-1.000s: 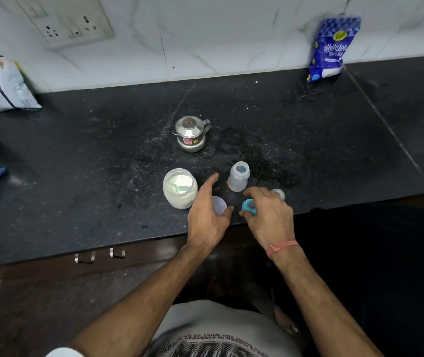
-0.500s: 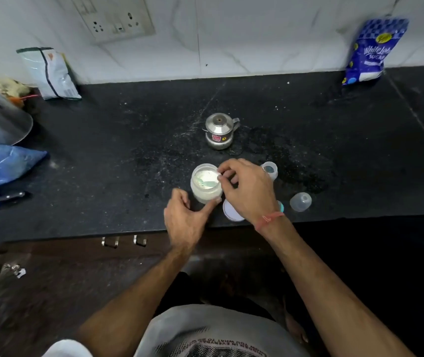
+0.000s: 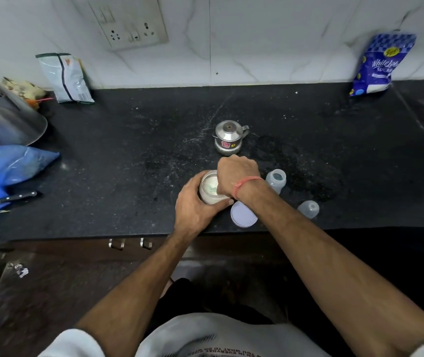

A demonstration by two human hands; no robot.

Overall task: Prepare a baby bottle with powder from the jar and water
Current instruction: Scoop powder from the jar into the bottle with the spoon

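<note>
The black counter [image 3: 154,150] held everything. Near its front edge stood the powder jar [image 3: 207,189], upright, with its open mouth pointing straight up. White powder showed inside it, with something pale green that was probably a scoop. The jar looked hard and smooth, maybe glass, so it could slip or break. It was best held around its side.

The left hand [image 3: 195,207] did just that. Its fingers and thumb were wrapped around the jar's side and pressed on it. The right hand [image 3: 236,173] was bent over the jar's mouth with its fingertips going down inside. They were hidden, so I could not tell if they pinched the scoop.

The round jar lid [image 3: 243,216] lay flat just beside the jar. The baby bottle [image 3: 276,180] stood upright to the right, near the jar, its long way going up and down and its open top facing up. It looked light and easy to tip. Its small clear cap [image 3: 308,208] sat further right, apart from it.
</note>
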